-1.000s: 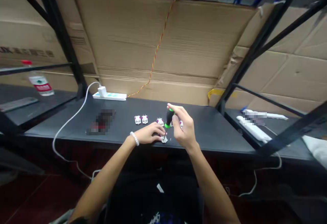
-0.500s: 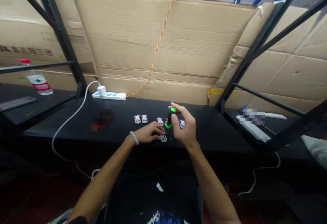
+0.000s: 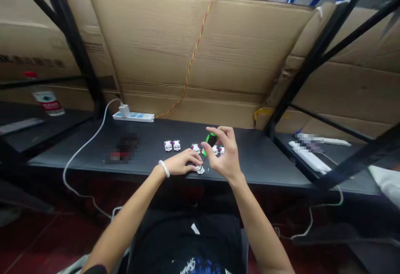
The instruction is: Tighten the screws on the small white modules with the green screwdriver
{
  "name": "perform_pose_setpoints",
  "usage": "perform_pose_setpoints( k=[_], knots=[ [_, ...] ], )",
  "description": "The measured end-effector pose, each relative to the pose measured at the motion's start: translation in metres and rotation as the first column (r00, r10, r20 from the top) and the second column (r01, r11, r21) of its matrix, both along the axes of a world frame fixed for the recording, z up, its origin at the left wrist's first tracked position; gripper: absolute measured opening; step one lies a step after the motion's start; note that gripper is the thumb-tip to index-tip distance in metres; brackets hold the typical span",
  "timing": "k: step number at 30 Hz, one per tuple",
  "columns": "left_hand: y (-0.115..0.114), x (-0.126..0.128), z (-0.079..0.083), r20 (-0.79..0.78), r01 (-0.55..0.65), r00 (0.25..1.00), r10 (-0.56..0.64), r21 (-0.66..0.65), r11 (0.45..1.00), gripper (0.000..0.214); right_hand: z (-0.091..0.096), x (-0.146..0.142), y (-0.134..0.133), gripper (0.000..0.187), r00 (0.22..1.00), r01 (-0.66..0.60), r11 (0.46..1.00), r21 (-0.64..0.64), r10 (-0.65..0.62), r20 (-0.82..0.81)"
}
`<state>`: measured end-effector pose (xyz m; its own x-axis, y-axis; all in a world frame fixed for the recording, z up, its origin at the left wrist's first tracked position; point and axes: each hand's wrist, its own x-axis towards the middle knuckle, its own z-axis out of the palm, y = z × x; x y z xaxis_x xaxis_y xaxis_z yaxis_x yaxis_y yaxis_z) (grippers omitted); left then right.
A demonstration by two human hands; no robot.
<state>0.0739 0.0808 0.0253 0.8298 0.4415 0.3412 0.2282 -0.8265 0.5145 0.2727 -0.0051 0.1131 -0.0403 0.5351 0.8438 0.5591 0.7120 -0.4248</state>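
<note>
My right hand (image 3: 223,153) grips a short black screwdriver with green rings (image 3: 208,143), tilted, its tip down on a small white part (image 3: 200,169) near the front edge of the black bench (image 3: 150,157). My left hand (image 3: 183,163), a white bead bracelet on its wrist, lies on the bench and pinches that part in place. Several small white-and-pink parts (image 3: 172,145) sit in a row just behind my hands.
A white power strip (image 3: 133,116) with a plugged charger and white cable lies at the back left. A dark blurred object (image 3: 123,149) rests left of the parts. A bottle (image 3: 43,99) stands far left. Black frame bars and cardboard walls surround the bench; white strips (image 3: 309,157) lie right.
My right hand has regripped the screwdriver and the handle has tilted to the right. My left hand has stayed on the small part.
</note>
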Motion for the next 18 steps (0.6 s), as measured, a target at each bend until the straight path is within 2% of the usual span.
perform_pose_setpoints(
  k=[2,6,8,13,15,18],
  knots=[
    [-0.0007,0.0000,0.0004,-0.003,-0.011,1.000,0.011,-0.002,1.000,0.021,0.0003,0.0000,0.0012,0.036,0.999,0.033,0.999,0.001,-0.033,-0.001],
    [-0.0021,-0.0002,0.0027,-0.010,-0.016,1.000,0.016,-0.019,1.000,0.020,0.0002,0.0017,0.0015,0.049,0.996,-0.089,0.994,-0.057,0.091,0.022],
    [-0.0023,-0.0003,0.0032,-0.011,-0.012,1.000,0.012,-0.019,1.000,0.020,0.0000,0.0021,0.0006,0.050,0.993,-0.111,0.992,-0.055,0.113,0.027],
    [-0.0011,-0.0002,0.0014,-0.009,-0.009,1.000,0.009,-0.007,1.000,0.020,0.0004,0.0010,-0.0004,0.038,1.000,0.016,1.000,-0.014,-0.016,0.009],
    [-0.0009,-0.0002,0.0010,-0.012,-0.011,1.000,0.011,-0.003,1.000,0.020,0.0007,0.0017,-0.0002,0.038,1.000,-0.016,1.000,-0.019,0.016,0.016],
    [-0.0011,-0.0001,0.0019,-0.017,-0.008,1.000,0.008,-0.003,1.000,0.020,0.0002,0.0033,-0.0005,0.047,0.995,-0.094,0.995,-0.038,0.095,0.019]
  ],
)
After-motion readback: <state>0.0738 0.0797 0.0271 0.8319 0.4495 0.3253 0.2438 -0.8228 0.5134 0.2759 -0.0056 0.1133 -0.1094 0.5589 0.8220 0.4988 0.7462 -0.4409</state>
